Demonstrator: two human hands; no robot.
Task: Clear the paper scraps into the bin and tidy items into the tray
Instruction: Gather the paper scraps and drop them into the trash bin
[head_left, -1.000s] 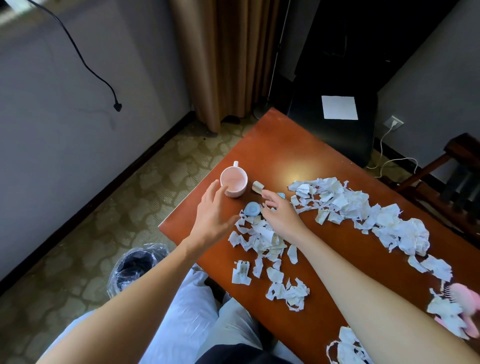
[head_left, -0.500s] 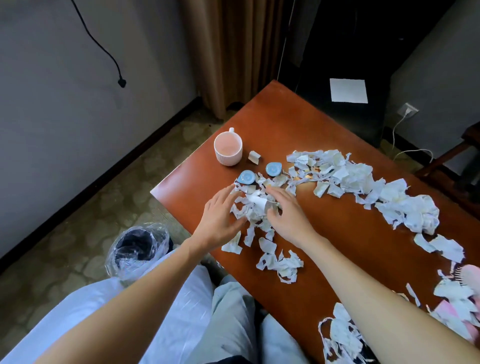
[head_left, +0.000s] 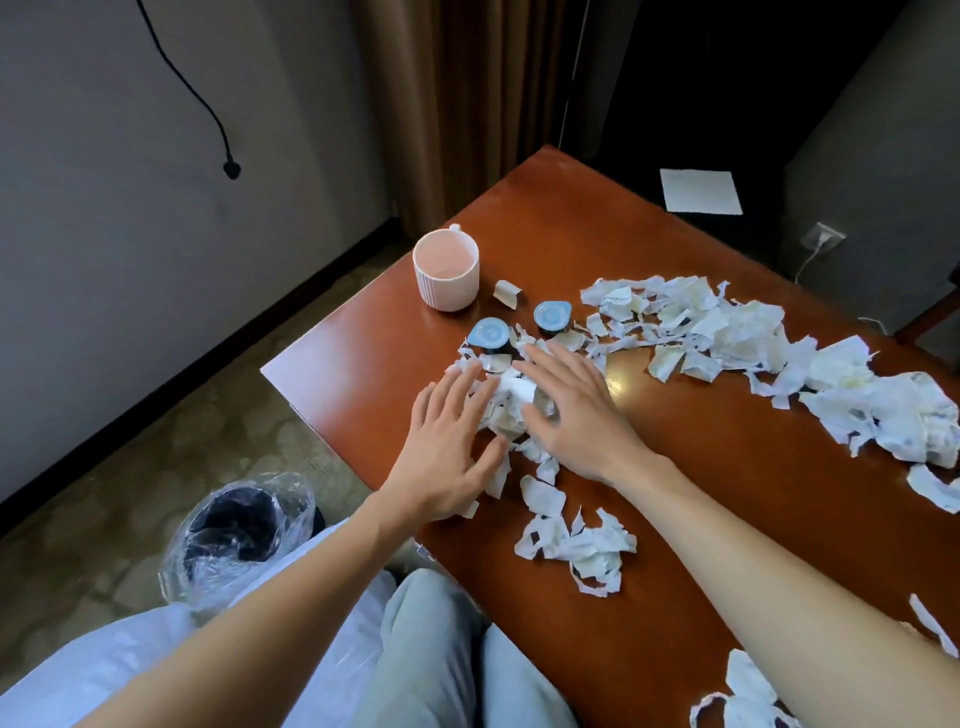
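Torn white paper scraps lie across the reddish-brown table (head_left: 691, 509). My left hand (head_left: 447, 447) and my right hand (head_left: 566, 410) rest flat, fingers straight, on either side of a small heap of scraps (head_left: 506, 402) near the table's left corner. A larger band of scraps (head_left: 727, 332) runs to the right. Another small cluster (head_left: 576, 545) lies nearer to me. Two blue-lidded capsules (head_left: 488, 332) (head_left: 551, 314) sit just beyond the heap. A pink-lined white mug (head_left: 447, 270) stands behind them. The bin (head_left: 236, 535), lined with clear plastic, stands on the floor to the left.
A single folded scrap (head_left: 506, 293) lies beside the mug. A white sheet (head_left: 701, 191) rests on dark furniture beyond the table. A black cable (head_left: 197, 98) hangs on the left wall. My knees (head_left: 441, 649) are under the table's near edge. No tray is in view.
Both hands have drawn back from the mug and capsules and now bracket the small heap, pressing closer together around it. The camera has tilted down and nearer.
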